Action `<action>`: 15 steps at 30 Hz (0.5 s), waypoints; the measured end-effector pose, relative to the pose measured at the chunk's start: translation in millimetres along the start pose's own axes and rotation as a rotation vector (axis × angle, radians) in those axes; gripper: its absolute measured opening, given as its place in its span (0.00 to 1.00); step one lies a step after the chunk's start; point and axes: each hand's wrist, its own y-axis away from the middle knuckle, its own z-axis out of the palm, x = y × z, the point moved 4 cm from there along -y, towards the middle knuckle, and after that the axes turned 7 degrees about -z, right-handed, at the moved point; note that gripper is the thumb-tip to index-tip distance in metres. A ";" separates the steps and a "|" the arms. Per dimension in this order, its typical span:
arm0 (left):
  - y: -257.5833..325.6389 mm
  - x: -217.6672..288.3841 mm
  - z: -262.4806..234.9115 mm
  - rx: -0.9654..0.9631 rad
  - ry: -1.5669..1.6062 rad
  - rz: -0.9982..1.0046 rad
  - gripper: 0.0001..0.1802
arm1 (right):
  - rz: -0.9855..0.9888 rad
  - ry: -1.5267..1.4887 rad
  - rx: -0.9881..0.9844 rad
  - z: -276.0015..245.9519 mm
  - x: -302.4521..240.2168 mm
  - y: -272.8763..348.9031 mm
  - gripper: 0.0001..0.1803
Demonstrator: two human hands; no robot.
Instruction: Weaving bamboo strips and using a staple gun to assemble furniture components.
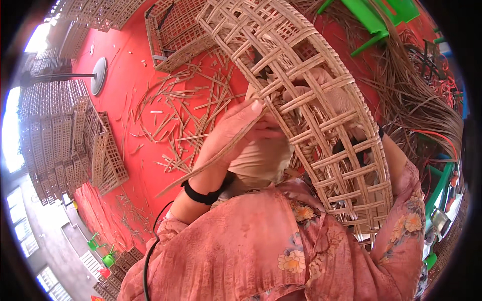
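Note:
A long woven basket [346,123] of brown strips, with open square lattice and braided rims, tilts across my lap and chest. My left hand [236,131] is at its left rim, thumb and fingers closed on a thin flat weaving strip [206,164]. One end of this strip meets the rim; the other trails down across my left wrist. My right hand [321,80] is inside the basket, seen only partly through the lattice. Its fingers look curled against the weave, and their tips are hidden. Black bands circle both wrists.
Cut strip pieces [186,113] litter the red floor [135,55]. Stacked baskets [55,135] stand at the left beside a round grey base [99,76]. Another basket [175,30] lies ahead. Long loose strips [422,95] and a green stool [371,22] are at the right.

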 end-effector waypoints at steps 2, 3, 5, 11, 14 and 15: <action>19.7 18.6 -18.7 0.206 -0.467 0.018 0.17 | -0.010 -0.015 -0.018 6.2 11.0 -11.8 0.22; 31.2 26.8 -24.6 0.235 -0.621 0.026 0.12 | -0.011 -0.024 -0.037 10.9 15.5 -18.0 0.22; 34.0 34.6 -16.8 0.240 -0.731 0.002 0.12 | -0.001 0.001 0.002 3.2 9.3 -13.5 0.22; 16.2 30.4 -13.6 0.232 -0.817 0.050 0.13 | -0.004 -0.358 0.001 10.2 1.6 -3.5 0.25; 12.7 34.9 -11.9 0.178 -0.796 0.076 0.13 | -0.083 -0.487 -0.196 9.9 -3.4 -10.9 0.24; 11.9 35.2 -13.7 0.141 -0.740 0.076 0.14 | -0.079 -0.488 -0.199 11.3 -6.2 -11.0 0.24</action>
